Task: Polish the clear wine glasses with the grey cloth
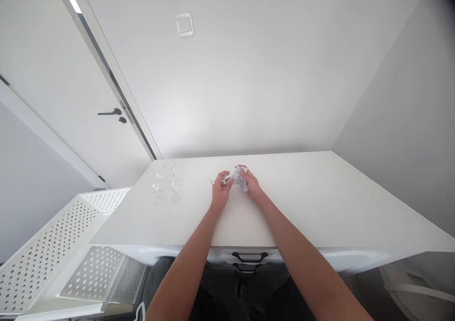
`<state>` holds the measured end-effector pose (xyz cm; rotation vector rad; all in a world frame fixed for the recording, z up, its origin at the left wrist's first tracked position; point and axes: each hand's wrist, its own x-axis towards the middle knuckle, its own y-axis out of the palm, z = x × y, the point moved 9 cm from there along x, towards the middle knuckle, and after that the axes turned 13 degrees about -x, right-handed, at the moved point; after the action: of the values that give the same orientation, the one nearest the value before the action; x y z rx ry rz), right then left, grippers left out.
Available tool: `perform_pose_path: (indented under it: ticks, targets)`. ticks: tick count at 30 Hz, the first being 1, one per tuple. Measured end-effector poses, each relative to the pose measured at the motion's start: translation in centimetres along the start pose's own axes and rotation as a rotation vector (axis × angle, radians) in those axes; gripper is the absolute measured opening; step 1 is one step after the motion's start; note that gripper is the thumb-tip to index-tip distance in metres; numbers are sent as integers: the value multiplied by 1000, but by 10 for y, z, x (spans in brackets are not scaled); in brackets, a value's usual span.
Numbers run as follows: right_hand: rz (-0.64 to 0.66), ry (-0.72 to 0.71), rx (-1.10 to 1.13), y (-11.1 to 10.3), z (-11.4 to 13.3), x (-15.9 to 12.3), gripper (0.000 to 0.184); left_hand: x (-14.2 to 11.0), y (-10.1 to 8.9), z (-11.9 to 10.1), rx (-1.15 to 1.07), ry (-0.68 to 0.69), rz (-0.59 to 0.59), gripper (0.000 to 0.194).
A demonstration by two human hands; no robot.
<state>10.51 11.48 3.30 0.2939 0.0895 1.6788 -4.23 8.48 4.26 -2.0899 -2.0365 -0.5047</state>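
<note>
Above the middle of the white tabletop, my left hand (221, 188) is closed round a small clear stemmed glass (224, 182), which lies on its side in the fingers. Part of its foot seems to stick out to the left, and the palm hides much of the rest. My right hand (251, 184) grips a crumpled pale grey-white cloth (240, 178), pressed against the glass's right end. Several clear stemmed glasses (175, 183) stand upright in a cluster on the left part of the tabletop; their outlines are faint against the white.
The white tabletop (302, 207) reaches back to a pale wall with a switch plate (185, 24). Below its front edge is a drawer with a dark handle (250, 256). A perforated white rack (53, 236) stands at the left, near a door with a dark lever (110, 112).
</note>
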Motion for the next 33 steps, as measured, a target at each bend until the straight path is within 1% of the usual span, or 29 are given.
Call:
perform_pose_path:
  ticks: [3, 5, 8, 10, 11, 13, 18, 22, 24, 26, 28, 31, 33]
  targets:
    - [-54, -28, -62, 0, 3, -1, 47, -1, -3, 1, 0, -24, -32, 42]
    - [-48, -7, -97, 2, 3, -5, 50, 0, -1, 1, -4, -38, -14, 42]
    - [30, 40, -78, 8, 3, -12, 51, 0, 8, 1, -18, -44, 71, 41]
    - [99, 56, -40, 13, 3, -14, 50, -1, 9, -1, -46, -25, 91, 40]
    - [122, 61, -22, 14, 3, -14, 48, -1, 9, -2, -56, -14, 85, 40]
    - [128, 64, 2, 14, 1, -12, 45, -2, 5, -4, -50, -3, 55, 39]
    - [78, 20, -31, 13, -1, -5, 43, -4, -4, -3, 49, -20, -30, 40]
    - [1, -23, -82, 11, 2, -7, 45, -3, -7, -6, 68, -11, -78, 43]
    - [-28, -31, -92, 10, 6, -10, 50, -2, -6, -7, 68, -5, -73, 43]
    - [-33, -17, -107, 10, 9, -12, 52, 0, -3, -6, 66, -13, -31, 44]
    - [9, -2, -116, 12, 11, -13, 50, 1, -3, -5, 73, -22, -21, 44]
    - [86, 23, -86, 16, 10, -12, 44, 1, -11, -1, 60, -36, -83, 43]
    - [73, 18, -74, 13, 9, -10, 41, 0, -12, 1, 42, -44, -99, 43]
